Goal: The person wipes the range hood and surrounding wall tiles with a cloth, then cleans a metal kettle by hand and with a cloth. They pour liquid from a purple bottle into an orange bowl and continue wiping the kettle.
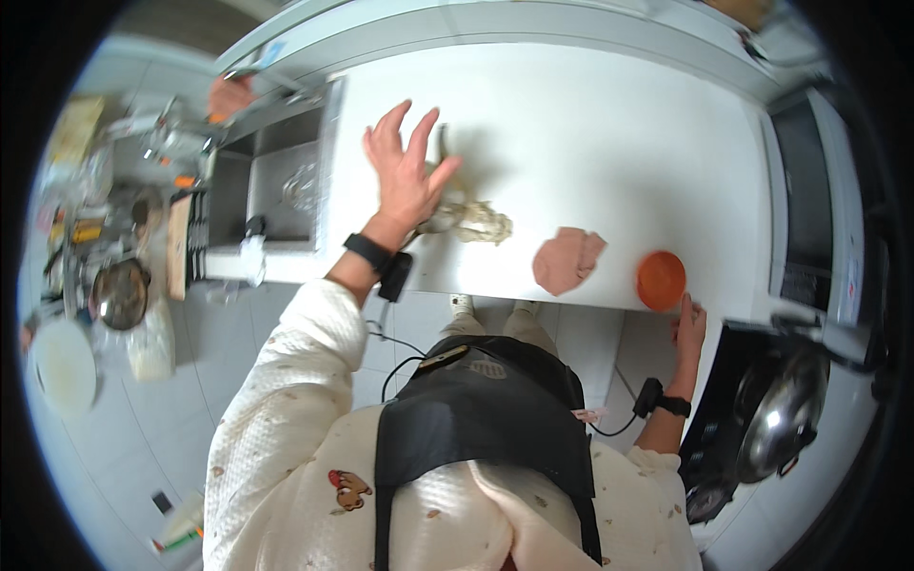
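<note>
Over the left part of the white countertop, my left hand has its fingers spread and holds nothing. Beneath and beside it lies a crumpled, pale yellow-green item; my hand hides part of it, and its kind is unclear. A thin dark stem-like piece shows past my thumb. My right hand is at the counter's front right, its fingertips at the rim of an orange bowl. Whether they grip the rim cannot be made out. A pink cloth lies left of the bowl, near the front edge.
A steel sink with a clear crumpled item inside adjoins the counter's left end. On the right are a black cooktop and a domed metal lid. A cluttered shelf stands far left, with a metal pot. Cables hang from both wrist devices.
</note>
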Demonstrator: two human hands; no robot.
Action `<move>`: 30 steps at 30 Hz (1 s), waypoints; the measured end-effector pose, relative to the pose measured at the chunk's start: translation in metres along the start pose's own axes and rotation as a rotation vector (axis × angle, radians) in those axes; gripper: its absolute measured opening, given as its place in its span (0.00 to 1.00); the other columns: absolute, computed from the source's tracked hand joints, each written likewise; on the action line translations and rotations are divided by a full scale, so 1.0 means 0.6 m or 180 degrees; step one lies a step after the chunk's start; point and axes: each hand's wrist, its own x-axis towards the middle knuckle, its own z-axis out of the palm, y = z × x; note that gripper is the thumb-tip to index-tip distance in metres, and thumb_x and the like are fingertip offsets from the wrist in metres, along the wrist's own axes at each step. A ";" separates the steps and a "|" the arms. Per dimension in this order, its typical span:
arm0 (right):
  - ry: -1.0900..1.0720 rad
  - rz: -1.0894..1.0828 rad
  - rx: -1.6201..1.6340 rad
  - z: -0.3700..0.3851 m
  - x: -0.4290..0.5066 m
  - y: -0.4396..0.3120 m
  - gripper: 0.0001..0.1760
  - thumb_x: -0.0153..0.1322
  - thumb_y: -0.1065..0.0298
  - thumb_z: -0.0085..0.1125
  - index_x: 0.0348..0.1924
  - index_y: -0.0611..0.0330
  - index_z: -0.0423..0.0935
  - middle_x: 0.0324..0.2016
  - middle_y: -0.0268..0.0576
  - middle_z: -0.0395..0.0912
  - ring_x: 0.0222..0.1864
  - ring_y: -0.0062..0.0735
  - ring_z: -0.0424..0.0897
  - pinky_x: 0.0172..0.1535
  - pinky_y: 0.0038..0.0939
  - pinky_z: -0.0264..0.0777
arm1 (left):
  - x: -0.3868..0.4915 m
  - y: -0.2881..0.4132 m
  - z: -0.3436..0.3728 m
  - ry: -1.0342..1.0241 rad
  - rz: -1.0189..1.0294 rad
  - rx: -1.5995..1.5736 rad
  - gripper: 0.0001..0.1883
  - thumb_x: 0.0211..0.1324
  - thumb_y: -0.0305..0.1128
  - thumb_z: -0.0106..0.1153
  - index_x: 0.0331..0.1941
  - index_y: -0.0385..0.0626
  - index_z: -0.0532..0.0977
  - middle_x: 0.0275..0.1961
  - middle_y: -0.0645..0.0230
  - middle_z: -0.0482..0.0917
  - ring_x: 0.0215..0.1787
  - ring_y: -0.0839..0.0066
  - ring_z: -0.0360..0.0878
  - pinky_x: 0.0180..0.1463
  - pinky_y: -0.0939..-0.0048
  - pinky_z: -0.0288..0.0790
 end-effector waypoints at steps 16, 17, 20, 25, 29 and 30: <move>-0.1430 -0.1467 -0.0723 0.149 -0.186 -0.103 0.22 0.82 0.54 0.46 0.61 0.60 0.73 0.35 0.41 0.80 0.28 0.27 0.77 0.27 0.24 0.69 | -0.687 -0.423 -0.444 0.1061 -0.5964 -0.2342 0.18 0.66 0.47 0.56 0.51 0.49 0.77 0.47 0.71 0.82 0.46 0.72 0.78 0.49 0.69 0.70; -0.1525 -0.1599 -0.0880 0.184 -0.240 -0.126 0.22 0.82 0.55 0.46 0.60 0.60 0.74 0.32 0.39 0.80 0.25 0.25 0.75 0.24 0.23 0.67 | -0.751 -0.438 -0.433 0.1324 -0.6268 -0.2822 0.18 0.67 0.45 0.55 0.55 0.50 0.76 0.49 0.71 0.82 0.47 0.71 0.78 0.48 0.67 0.70; -0.2145 -0.1603 -0.0869 0.346 -0.400 -0.172 0.22 0.81 0.54 0.46 0.57 0.62 0.75 0.25 0.35 0.77 0.17 0.19 0.69 0.19 0.23 0.61 | -0.875 -0.518 -0.385 0.1297 -0.6554 -0.3692 0.13 0.69 0.42 0.55 0.53 0.53 0.77 0.48 0.76 0.84 0.44 0.77 0.80 0.46 0.69 0.71; -0.2681 -0.1212 -0.0486 0.663 -0.616 -0.200 0.18 0.82 0.54 0.45 0.51 0.60 0.75 0.20 0.33 0.74 0.14 0.17 0.67 0.17 0.21 0.58 | -0.922 -0.676 -0.337 0.0923 -0.6556 -0.4292 0.11 0.71 0.46 0.53 0.48 0.58 0.78 0.46 0.84 0.85 0.41 0.83 0.79 0.44 0.72 0.70; -0.2324 -0.1327 -0.0364 0.792 -0.686 -0.205 0.18 0.83 0.57 0.44 0.51 0.63 0.75 0.20 0.35 0.75 0.15 0.18 0.68 0.18 0.22 0.61 | -0.867 -0.770 -0.332 0.0609 -0.6342 -0.4079 0.14 0.74 0.49 0.47 0.50 0.59 0.78 0.49 0.86 0.85 0.44 0.86 0.78 0.47 0.73 0.67; -0.2174 -0.1290 -0.0321 0.804 -0.687 -0.206 0.19 0.83 0.58 0.43 0.51 0.65 0.75 0.20 0.35 0.75 0.15 0.19 0.69 0.19 0.23 0.63 | -0.849 -0.777 -0.325 0.0580 -0.6248 -0.4273 0.18 0.75 0.50 0.42 0.55 0.57 0.76 0.52 0.83 0.85 0.48 0.84 0.77 0.55 0.68 0.64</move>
